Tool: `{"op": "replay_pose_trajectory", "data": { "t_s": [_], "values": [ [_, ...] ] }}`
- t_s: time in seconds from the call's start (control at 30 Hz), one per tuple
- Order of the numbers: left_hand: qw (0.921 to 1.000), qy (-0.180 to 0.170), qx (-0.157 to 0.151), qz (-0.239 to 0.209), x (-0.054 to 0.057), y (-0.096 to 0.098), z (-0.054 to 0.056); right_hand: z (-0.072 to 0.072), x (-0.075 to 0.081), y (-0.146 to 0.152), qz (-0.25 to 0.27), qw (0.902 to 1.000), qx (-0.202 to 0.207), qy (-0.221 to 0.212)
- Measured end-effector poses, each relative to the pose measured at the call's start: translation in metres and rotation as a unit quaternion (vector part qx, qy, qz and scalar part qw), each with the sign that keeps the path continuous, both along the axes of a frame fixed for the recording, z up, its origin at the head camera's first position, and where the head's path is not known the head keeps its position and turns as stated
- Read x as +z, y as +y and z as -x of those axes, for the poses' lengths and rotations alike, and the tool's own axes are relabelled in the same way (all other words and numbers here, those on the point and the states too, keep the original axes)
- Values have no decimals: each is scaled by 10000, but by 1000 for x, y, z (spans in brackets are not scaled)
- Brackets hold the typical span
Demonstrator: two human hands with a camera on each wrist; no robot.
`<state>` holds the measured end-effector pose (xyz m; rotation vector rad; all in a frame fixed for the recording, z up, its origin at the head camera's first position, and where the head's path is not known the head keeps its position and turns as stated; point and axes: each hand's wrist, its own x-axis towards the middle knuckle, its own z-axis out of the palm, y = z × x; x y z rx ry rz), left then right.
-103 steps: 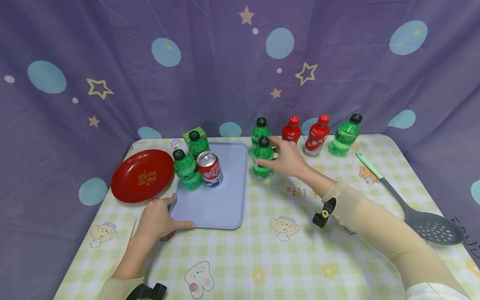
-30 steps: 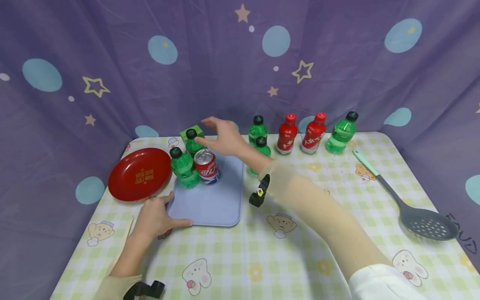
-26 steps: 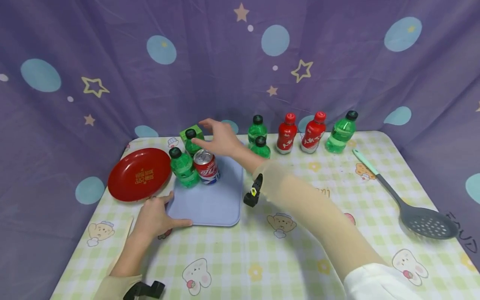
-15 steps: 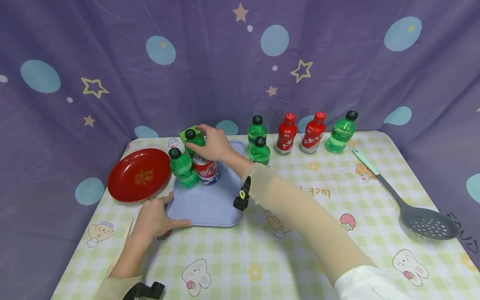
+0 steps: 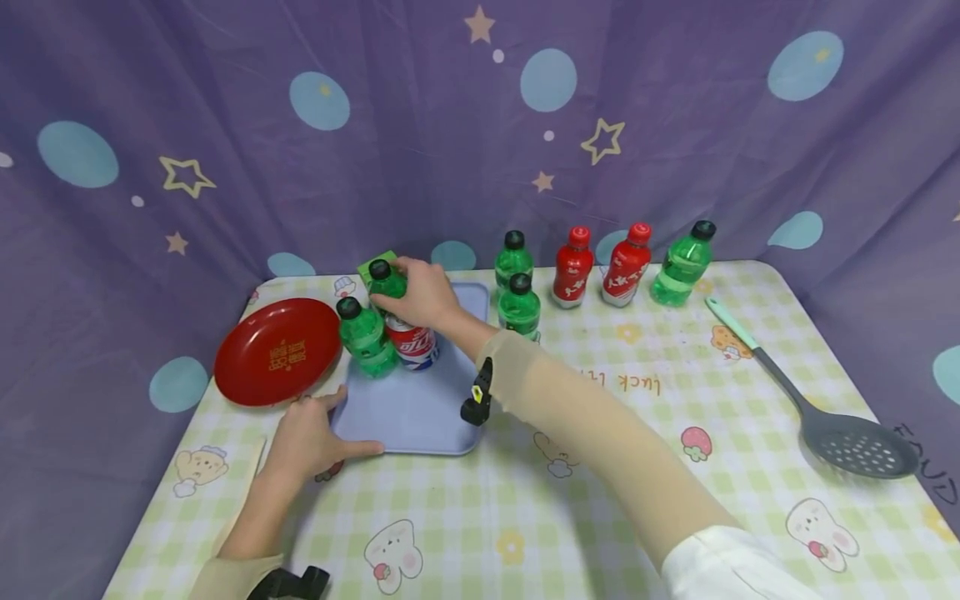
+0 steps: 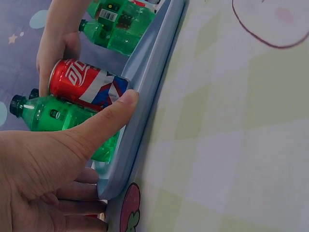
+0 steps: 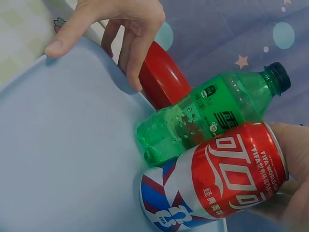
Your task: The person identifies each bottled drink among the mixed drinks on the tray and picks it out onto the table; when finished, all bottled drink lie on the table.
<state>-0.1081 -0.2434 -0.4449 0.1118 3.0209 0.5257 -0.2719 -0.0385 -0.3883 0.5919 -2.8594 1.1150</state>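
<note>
In the head view a pale blue tray (image 5: 408, 417) holds two green soda bottles and a red Coca-Cola can (image 5: 414, 343). My right hand (image 5: 422, 293) grips the rear green soda bottle (image 5: 390, 283), thumb across its front and fingers behind. That bottle stands upright, its lower part hidden by the can and the front green bottle (image 5: 367, 340). My left hand (image 5: 306, 437) spans the tray's near left corner. Its straight thumb (image 6: 108, 113) lies on the front rim in the left wrist view, while its other fingers touch the left side.
A red plate (image 5: 247, 367) lies left of the tray, and a green box (image 5: 366, 271) sits behind the bottles. To the right stand two green bottles (image 5: 519, 312), two red bottles (image 5: 573, 271) and another green bottle (image 5: 684, 265). A slotted turner (image 5: 847, 442) lies far right.
My right hand has left the green bottle right of the tray, moved left over the tray, lowered, and closed around the rear green bottle there. My left hand has stayed at the tray corner.
</note>
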Motion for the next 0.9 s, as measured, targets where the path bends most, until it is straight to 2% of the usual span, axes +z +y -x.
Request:
{"op": "replay_pose_trajectory", "data": {
  "t_s": [0.13, 0.33, 0.7, 0.9],
  "values": [
    [10000, -44, 33, 11, 0, -1, -1, 1, 2, -2, -56, 9999, 37, -135],
    [10000, 70, -14, -38, -1, -2, 0, 2, 3, -2, 39, 9993, 47, -361],
    [9999, 162, -34, -33, 0, 1, 1, -2, 2, 4, 483, 9986, -41, -201],
    [9999, 106, 21, -9, 1, 0, 0, -4, 12, 9, 695, 9973, 14, 222]
  ]
}}
